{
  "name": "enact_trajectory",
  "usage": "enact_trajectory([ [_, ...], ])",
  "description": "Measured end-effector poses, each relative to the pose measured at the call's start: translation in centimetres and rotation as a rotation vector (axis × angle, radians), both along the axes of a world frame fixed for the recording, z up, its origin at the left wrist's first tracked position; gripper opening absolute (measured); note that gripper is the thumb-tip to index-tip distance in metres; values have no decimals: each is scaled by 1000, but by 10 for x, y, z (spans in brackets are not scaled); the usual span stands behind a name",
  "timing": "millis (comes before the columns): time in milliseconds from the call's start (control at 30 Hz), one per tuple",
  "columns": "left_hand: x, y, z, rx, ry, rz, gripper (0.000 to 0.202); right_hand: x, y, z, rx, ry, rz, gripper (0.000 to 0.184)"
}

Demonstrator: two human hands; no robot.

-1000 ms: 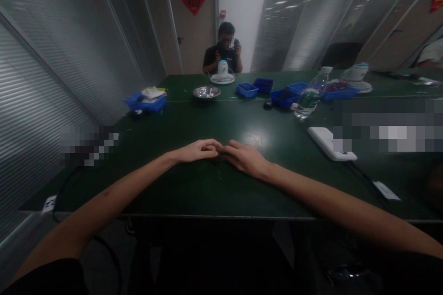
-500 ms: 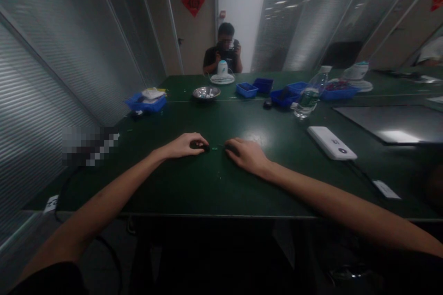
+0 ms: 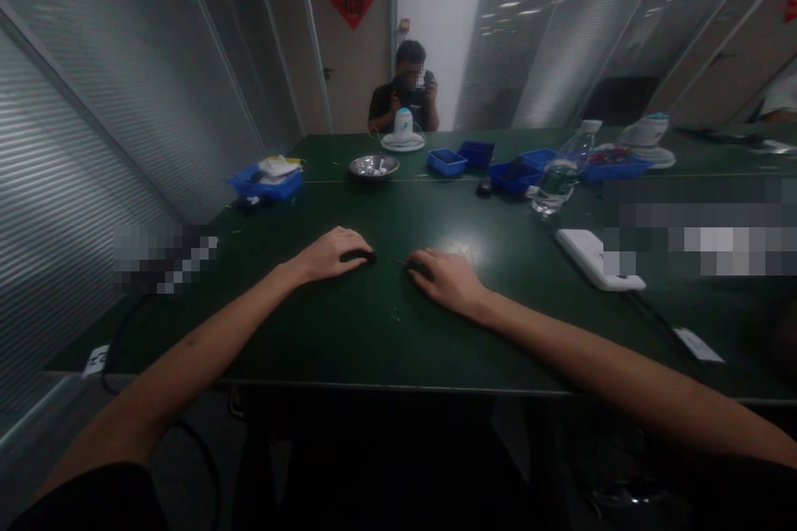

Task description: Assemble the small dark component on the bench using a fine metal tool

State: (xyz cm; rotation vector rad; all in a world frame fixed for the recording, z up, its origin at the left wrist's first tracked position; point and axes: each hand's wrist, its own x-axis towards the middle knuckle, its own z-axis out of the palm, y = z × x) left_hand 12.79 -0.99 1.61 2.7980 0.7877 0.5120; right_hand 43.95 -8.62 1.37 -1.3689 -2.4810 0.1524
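My left hand (image 3: 333, 255) is low over the green table (image 3: 336, 332), its fingers and thumb curled around a small black object (image 3: 371, 257) whose kind I cannot make out. Across a short gap, my right hand (image 3: 452, 280) rests on the tabletop. Its fingers are closed on a small dark thing (image 3: 417, 267) with a thin tip pointing left, mostly hidden by the hand. Tiny light scraps (image 3: 395, 315) lie on the table between and in front of the hands.
Farther back are a metal bowl (image 3: 374, 168), blue trays (image 3: 447, 162), a computer mouse (image 3: 484, 188), a water bottle (image 3: 557, 182) and a small fan (image 3: 403, 137). A white power bank (image 3: 582, 253) with a cable lies right. A person (image 3: 408, 99) sits opposite.
The small green piece that lay between my hands is no longer visible there. My left hand has shifted slightly up and its fingers sit lower over the black object. The right hand stays nearly still.
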Motion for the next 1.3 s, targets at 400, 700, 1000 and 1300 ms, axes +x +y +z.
enact_trajectory([
  [400,-145,64,-14,133,112,659,41,1,0,-1,-1,19,34,32],
  [700,-160,70,-22,170,118,808,42,0,1,-1,-12,9,24,34],
  [1000,-170,77,-27,92,81,890,33,1,-1,1,-31,12,19,34],
  [1300,-152,66,-14,194,200,877,29,0,-1,2,-29,-2,17,35],
])
